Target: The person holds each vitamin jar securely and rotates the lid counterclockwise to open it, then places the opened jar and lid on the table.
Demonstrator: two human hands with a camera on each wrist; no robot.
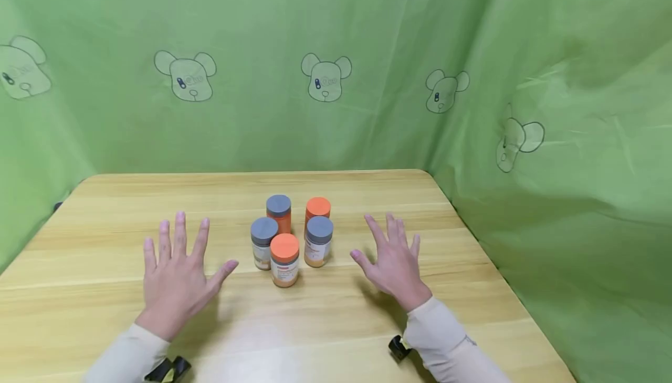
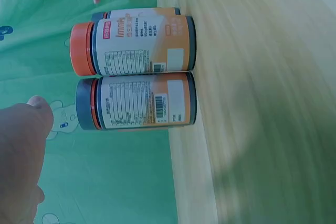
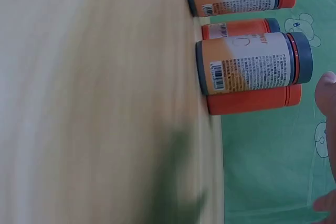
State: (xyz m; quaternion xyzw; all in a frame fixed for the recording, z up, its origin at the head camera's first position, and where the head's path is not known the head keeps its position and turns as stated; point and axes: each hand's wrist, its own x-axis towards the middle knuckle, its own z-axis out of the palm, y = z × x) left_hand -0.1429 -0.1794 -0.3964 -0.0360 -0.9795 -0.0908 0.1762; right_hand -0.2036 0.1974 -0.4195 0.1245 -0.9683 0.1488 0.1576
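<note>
Several capped jars stand upright in a tight group on the wooden table. In front is a white-and-orange jar with an orange lid [image 1: 285,260]; grey-lidded white jars flank it, one at the left [image 1: 264,243] and one at the right [image 1: 318,242]. Behind them stand an orange jar with a grey lid [image 1: 279,214] and an orange jar with an orange lid [image 1: 317,208]. My left hand [image 1: 177,278] is spread left of the group, thumb towards it, holding nothing. To the right, my right hand [image 1: 394,262] is also spread, apart from the jars.
The wooden table [image 1: 336,324] has a rounded far corner at each side. Green cloth [image 1: 252,120] printed with mouse heads hangs behind it and along the right side. A black strap piece [image 1: 399,348] sits at the right wrist, another [image 1: 175,368] at the left.
</note>
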